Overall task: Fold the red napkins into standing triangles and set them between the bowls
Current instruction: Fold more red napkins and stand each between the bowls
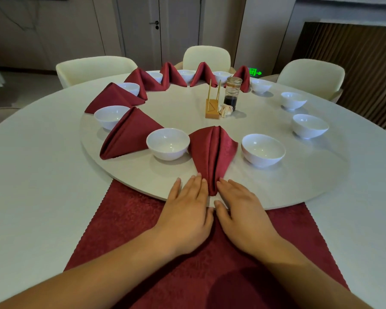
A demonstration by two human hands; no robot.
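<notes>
Flat napkin (125,219) — partly under turntable (299,186), perhaps

Left bowl (168,143) and right bowl (263,149) hem the napkin (212,152); turntable (187,120) beyond lies bare.

There was only the one camera, worn on the person's head, so no second view shared anything with it. It looked forward and down across the near edge of the round table (31,197) from close in. Both forearms ran up from the bottom corners, and the left hand (185,210) and right hand (243,210) sat low in the middle of the frame. The wide lens bowed the table's rim and took in the whole turntable (299,175), the chairs (94,68) beyond it, and the door (138,30) on the far wall, almost straight ahead
</notes>
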